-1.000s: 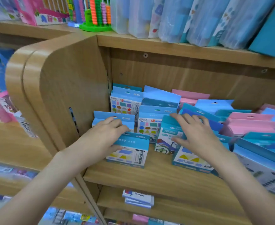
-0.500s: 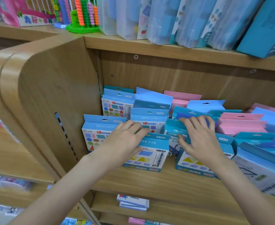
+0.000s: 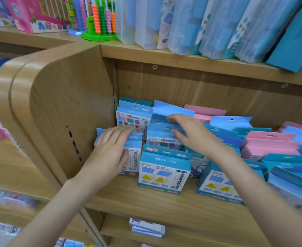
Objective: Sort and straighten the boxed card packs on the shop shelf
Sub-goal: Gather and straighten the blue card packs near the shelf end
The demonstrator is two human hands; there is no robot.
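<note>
Two hands (image 3: 111, 150), one abacus (image 3: 100, 20)

Card packs: light-blue box (image 3: 164, 168) with yellow and blue shapes; pink boxes (image 3: 271, 145) at right (plain backs). Shelf (image 3: 146, 202): tan woodgrain. Abacus (image 3: 102, 20), upper frame: green base, multicoloured beads.

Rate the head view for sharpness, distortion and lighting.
Head view: the teal card pack at centre is sharp enough to show its shapes; the left edge and lower shelves smear with blur; wide-angle bending curves the upper shelf; lighting is soft and even, no glare.
</note>
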